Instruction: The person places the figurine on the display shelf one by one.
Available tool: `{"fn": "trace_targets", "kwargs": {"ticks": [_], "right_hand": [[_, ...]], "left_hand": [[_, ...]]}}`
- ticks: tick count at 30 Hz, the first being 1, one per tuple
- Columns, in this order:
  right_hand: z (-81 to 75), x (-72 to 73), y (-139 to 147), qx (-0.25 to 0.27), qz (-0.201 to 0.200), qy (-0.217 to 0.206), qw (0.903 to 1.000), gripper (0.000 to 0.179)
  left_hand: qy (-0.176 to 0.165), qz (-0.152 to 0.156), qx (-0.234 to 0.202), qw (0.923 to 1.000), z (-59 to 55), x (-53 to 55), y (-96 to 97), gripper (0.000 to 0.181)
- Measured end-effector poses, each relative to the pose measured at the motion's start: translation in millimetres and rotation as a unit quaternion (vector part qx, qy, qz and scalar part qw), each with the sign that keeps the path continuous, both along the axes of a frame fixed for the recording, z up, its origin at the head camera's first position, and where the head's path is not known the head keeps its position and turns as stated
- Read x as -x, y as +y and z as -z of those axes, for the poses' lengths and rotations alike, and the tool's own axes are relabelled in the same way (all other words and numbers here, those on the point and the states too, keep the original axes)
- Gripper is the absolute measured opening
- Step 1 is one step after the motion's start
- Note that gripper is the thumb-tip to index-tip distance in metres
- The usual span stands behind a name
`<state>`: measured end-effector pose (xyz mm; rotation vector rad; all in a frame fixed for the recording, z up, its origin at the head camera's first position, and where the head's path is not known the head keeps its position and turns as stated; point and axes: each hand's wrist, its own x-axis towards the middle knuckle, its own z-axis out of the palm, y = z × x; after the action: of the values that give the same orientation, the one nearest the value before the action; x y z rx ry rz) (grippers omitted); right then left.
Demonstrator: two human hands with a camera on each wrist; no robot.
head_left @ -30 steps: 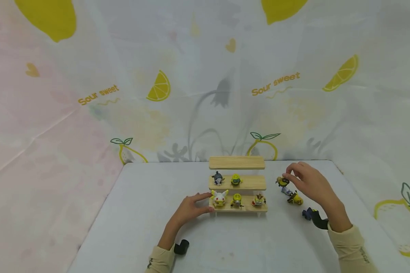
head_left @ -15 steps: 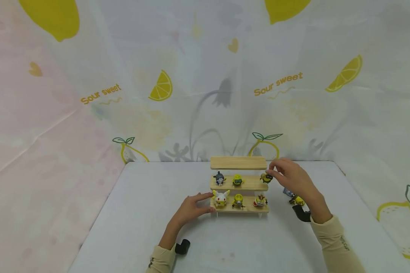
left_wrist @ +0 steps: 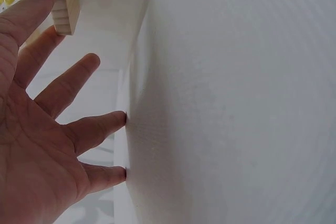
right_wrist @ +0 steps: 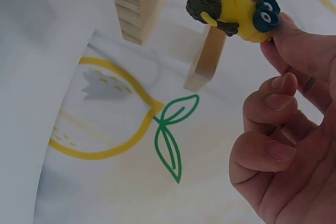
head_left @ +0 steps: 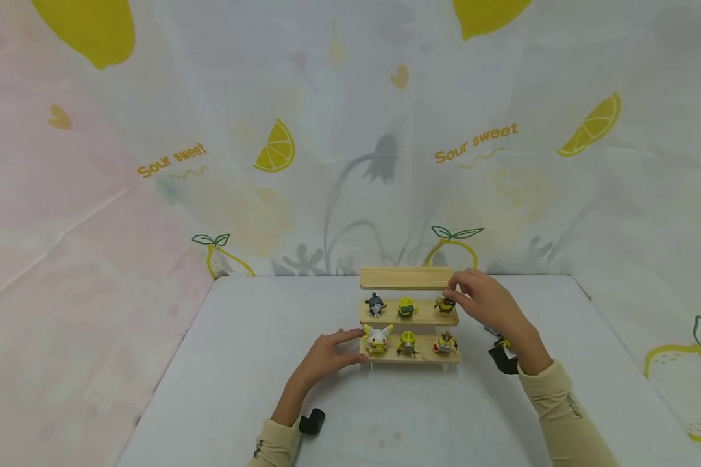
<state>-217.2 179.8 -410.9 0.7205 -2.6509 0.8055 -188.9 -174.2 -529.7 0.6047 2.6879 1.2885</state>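
White tabletop (head_left: 409, 415) is spread beneath the wooden shelf (head_left: 407, 277). The shelf's lower left end is touched by the left hand (head_left: 324, 355), fingers held apart. Beyond, at the right end of its middle board (head_left: 426, 316), the yellow figure (right_wrist: 233, 6) is pinched by the right hand (head_left: 486, 301), near upright below the fingertips; board contact cannot be told. Goggles (right_wrist: 266, 14) are plainly shown only from the right wrist.

"What's that behind the white table (head_left: 228, 350)?"
"A pale cloth (head_left: 350, 39), pinkish at the left, printed with lemon slices (head_left: 275, 149) and the words "Sour sweet" (head_left: 172, 160), twice over."
"And the grey drooping flower (head_left: 381, 161)?"
"Printed near the middle. Leafy outlined lemons (head_left: 685, 386) sit lower, solid yellow lemons (head_left: 87, 29) along the top."
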Motion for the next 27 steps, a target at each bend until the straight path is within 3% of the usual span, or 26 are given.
{"fn": "trace_targets", "kwargs": {"ticks": [9,27], "right_hand": [[5.2,1.6,-5.0,-0.012,0.014,-0.021,0.9996,0.009],[11.2,-0.5,-7.0,-0.024,0.015,0.018,0.9994,0.011]], "left_hand": [[-0.003,-0.002,-0.001,1.0,-0.5,-0.2,0.2,0.055],[-0.002,-0.002,-0.005,1.0,0.9,-0.4,0.0,0.055]]}}
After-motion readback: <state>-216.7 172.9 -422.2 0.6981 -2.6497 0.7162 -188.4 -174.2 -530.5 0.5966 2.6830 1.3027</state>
